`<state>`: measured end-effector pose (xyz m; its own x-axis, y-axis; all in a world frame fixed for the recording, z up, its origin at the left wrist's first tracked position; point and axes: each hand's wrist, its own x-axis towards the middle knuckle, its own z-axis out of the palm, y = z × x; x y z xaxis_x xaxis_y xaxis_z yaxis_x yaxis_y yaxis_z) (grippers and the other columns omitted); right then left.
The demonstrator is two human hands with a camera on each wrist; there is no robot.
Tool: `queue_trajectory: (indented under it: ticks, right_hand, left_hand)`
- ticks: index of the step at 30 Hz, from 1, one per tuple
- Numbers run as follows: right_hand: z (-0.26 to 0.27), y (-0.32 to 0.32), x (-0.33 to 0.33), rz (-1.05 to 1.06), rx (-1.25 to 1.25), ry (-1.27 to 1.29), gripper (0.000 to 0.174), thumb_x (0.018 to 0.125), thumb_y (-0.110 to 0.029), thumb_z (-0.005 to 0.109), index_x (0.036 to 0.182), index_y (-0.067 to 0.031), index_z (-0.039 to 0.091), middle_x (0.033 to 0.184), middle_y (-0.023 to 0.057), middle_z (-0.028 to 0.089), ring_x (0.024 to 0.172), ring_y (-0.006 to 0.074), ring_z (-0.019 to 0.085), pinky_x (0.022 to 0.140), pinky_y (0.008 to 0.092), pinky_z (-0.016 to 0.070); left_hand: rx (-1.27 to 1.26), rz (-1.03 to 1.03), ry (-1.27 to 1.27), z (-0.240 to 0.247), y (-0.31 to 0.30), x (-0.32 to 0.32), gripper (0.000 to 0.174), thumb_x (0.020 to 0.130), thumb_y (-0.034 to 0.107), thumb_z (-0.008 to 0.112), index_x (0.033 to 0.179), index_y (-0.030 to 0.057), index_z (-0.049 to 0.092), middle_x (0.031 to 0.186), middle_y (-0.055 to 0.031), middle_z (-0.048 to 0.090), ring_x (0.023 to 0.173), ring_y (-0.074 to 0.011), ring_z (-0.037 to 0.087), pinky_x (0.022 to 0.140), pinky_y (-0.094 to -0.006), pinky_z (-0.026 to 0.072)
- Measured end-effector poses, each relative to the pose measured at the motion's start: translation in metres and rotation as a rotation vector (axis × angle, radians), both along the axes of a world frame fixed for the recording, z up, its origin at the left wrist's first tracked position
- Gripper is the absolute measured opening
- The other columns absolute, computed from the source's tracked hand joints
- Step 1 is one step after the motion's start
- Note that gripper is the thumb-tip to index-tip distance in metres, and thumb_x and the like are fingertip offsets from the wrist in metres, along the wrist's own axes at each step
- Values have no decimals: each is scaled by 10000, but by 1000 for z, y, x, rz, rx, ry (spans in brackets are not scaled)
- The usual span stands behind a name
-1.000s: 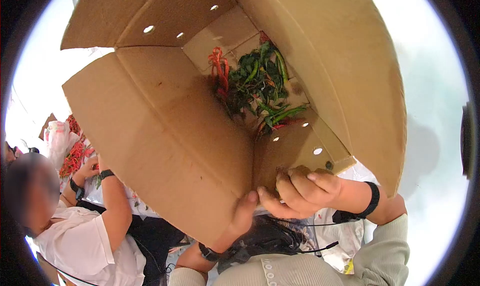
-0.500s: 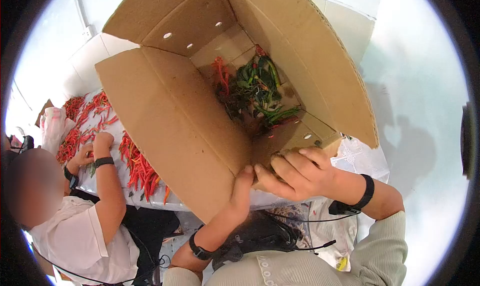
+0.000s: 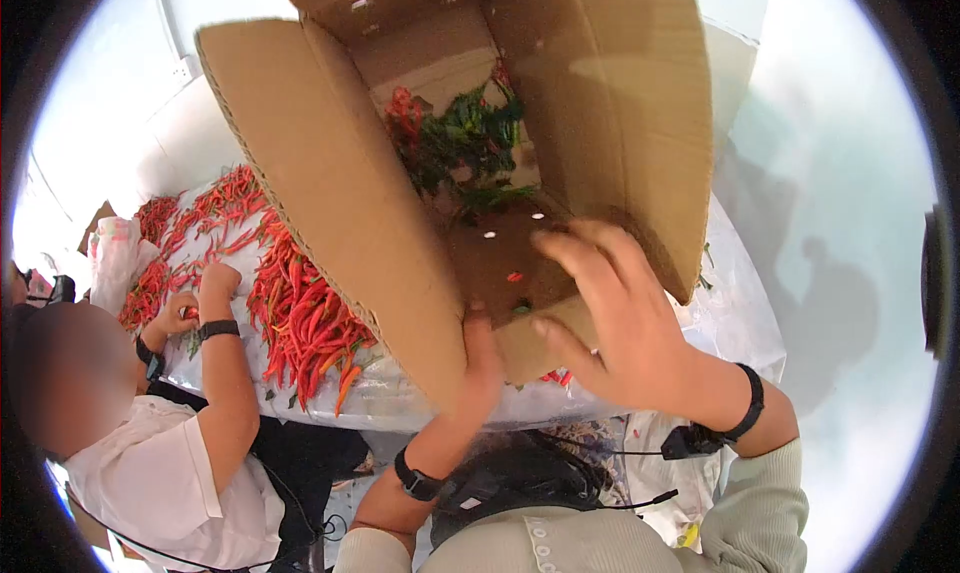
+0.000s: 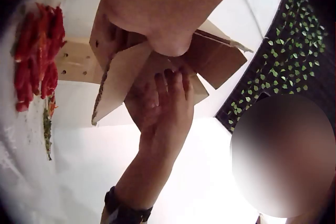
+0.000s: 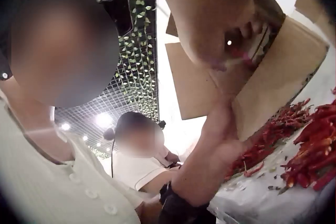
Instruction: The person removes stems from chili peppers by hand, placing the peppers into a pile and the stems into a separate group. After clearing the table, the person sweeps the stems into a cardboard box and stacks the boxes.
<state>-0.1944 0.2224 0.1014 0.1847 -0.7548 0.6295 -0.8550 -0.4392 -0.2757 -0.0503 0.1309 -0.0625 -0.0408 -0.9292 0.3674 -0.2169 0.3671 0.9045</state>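
An open cardboard box (image 3: pixel 320 173) is tilted toward me over the table. Inside, deep down, lie green chillies and leaves (image 3: pixel 470 138) with a tangle of red ones (image 3: pixel 404 113). My left hand (image 3: pixel 478 368) grips the corner of the left flap, thumb on the inner side and fingers hidden behind the cardboard; the right wrist view shows this left hand (image 5: pixel 220 129) against the flap. My right hand (image 3: pixel 635 323) is over the near wall of the box, fingers spread and holding nothing. A small red piece (image 3: pixel 515 276) is on that wall.
A heap of red chillies (image 3: pixel 305 318) lies on the plastic-covered table (image 3: pixel 400 398) left of the box, with more chillies (image 3: pixel 225 203) behind. At the left, a person in a white shirt (image 3: pixel 170 473) handles chillies near a white bag (image 3: pixel 112 258).
The box has tipped and shifted, exposing more of the chilli heap. My right hand has let go of the near edge and its fingers have spread; the left stays at the flap.
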Motion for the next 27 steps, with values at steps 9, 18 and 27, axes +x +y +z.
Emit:
queue_trajectory:
  ticks: [9,18,27]
  right_hand:
    - [-21,-39,-26,-210,385,106,474,817,-92,666,1259,23,541,1188,243,547,1134,402,551,933,446,477]
    - [-47,-83,-64,-349,458,350,294,822,-64,603,1110,-8,604,1171,184,576,1064,387,604,894,456,514]
    - [-79,-103,-96,-380,203,456,307,806,-165,667,1086,-43,638,1027,184,657,971,363,659,808,475,545]
  left_hand:
    - [21,-111,183,-33,4,-41,565,979,278,547,1392,-85,413,1455,-268,412,1340,-406,393,1130,-466,269]
    - [80,-150,-45,7,46,-60,611,985,327,543,1412,-82,392,1494,-267,374,1375,-413,354,1161,-468,217]
    - [248,-286,139,-31,35,-72,609,977,353,553,1406,-60,421,1486,-253,392,1370,-405,356,1157,-471,220]
